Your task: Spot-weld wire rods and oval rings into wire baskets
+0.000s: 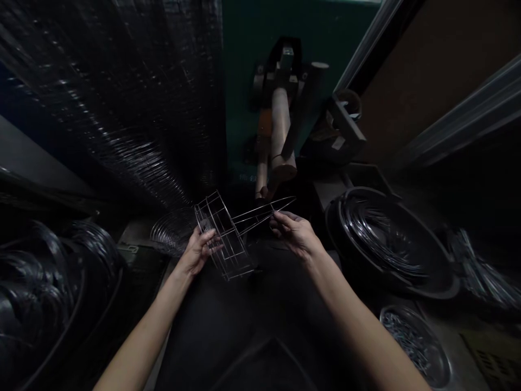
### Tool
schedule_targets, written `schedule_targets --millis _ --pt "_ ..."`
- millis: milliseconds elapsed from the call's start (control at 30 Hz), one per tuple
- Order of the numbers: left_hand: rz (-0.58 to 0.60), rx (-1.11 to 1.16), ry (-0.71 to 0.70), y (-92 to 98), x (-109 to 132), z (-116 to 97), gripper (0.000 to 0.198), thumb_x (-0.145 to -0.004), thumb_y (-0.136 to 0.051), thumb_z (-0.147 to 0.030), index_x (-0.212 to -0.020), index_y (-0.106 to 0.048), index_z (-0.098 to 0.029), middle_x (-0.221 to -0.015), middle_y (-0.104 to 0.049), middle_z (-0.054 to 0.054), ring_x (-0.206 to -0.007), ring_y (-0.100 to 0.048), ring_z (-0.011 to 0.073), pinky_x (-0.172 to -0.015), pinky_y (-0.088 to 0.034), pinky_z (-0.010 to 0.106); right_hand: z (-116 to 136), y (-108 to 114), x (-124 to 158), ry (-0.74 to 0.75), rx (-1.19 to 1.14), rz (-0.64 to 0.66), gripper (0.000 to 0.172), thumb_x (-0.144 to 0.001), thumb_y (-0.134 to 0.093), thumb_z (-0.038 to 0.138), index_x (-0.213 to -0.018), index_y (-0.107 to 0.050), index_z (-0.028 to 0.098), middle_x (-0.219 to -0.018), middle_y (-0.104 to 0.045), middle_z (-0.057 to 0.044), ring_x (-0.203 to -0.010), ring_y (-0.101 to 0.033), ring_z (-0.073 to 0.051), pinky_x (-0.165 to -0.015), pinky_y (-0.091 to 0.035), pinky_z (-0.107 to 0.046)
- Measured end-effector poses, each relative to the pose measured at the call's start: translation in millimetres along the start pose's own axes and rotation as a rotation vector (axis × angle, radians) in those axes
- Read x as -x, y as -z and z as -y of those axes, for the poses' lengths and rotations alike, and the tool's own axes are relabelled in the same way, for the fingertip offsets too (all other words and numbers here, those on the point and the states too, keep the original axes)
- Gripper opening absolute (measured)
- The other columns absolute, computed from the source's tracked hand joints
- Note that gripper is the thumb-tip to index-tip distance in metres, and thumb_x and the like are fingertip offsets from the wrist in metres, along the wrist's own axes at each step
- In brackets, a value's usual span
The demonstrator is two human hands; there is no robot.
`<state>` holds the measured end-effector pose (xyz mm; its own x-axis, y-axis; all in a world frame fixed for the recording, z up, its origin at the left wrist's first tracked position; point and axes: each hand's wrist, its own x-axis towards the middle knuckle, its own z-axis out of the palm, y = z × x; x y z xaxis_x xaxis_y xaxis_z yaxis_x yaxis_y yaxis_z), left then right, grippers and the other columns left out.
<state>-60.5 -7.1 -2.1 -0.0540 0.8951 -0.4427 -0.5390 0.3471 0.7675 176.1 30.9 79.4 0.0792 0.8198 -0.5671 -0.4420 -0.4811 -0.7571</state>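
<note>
A wire basket [228, 231] made of thin shiny rods is tilted in front of me, below the machine's electrodes. My left hand [200, 247] is closed round its left side, with fingers through the mesh. From the basket's right side a long narrow wire loop [254, 214] reaches toward the right, its tip just above my right hand [295, 233]. The right thumb and fingers pinch at this loop; a short piece of wire seems to cross it at the fingertips, too small to make out. Whether loop and basket are joined cannot be seen.
A green machine with a copper-coloured cylinder [282, 130] stands ahead. Stacked wire frames [134, 157] rise at the left. To the right are a black tub [442, 282] of wire rings and a metal bowl [445, 361] of small parts. More wire rings [36, 271] lie at the left.
</note>
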Motion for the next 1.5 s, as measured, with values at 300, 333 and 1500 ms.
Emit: schedule_targets --millis 300,333,1500 --pt "-0.069 -0.007 0.024 -7.0 -1 -12 0.057 -0.058 -0.082 -0.027 -0.107 -0.054 -0.023 -0.091 -0.06 0.0 -0.076 -0.064 0.016 -0.069 -0.058 0.036 2 -7 -3 0.02 -0.008 -0.002 0.016 -0.07 -0.077 0.011 -0.07 -0.061 0.014 -0.057 -0.063 0.001 -0.051 -0.06 -0.007 -0.046 -0.05 -0.012" --pt "-0.074 -0.012 0.026 -7.2 -2 -13 0.056 -0.058 -0.082 -0.027 -0.107 -0.054 -0.023 -0.091 -0.06 0.0 -0.076 -0.064 0.0161 -0.068 -0.058 0.036 3 -8 -3 0.023 -0.003 -0.006 0.017 -0.071 -0.077 0.011 -0.07 -0.061 0.014 -0.057 -0.062 0.001 -0.051 -0.06 -0.007 -0.046 -0.05 -0.012" --pt "-0.204 0.06 0.093 -20.2 5 -25 0.036 -0.067 -0.073 -0.041 -0.091 -0.054 -0.021 -0.065 -0.051 -0.005 -0.052 -0.054 0.009 -0.062 -0.058 0.033 -11 65 11 0.068 -0.044 -0.156 0.015 -0.069 -0.078 0.016 -0.08 -0.068 0.017 -0.07 -0.066 0.001 -0.06 -0.064 -0.009 -0.051 -0.052 -0.016"
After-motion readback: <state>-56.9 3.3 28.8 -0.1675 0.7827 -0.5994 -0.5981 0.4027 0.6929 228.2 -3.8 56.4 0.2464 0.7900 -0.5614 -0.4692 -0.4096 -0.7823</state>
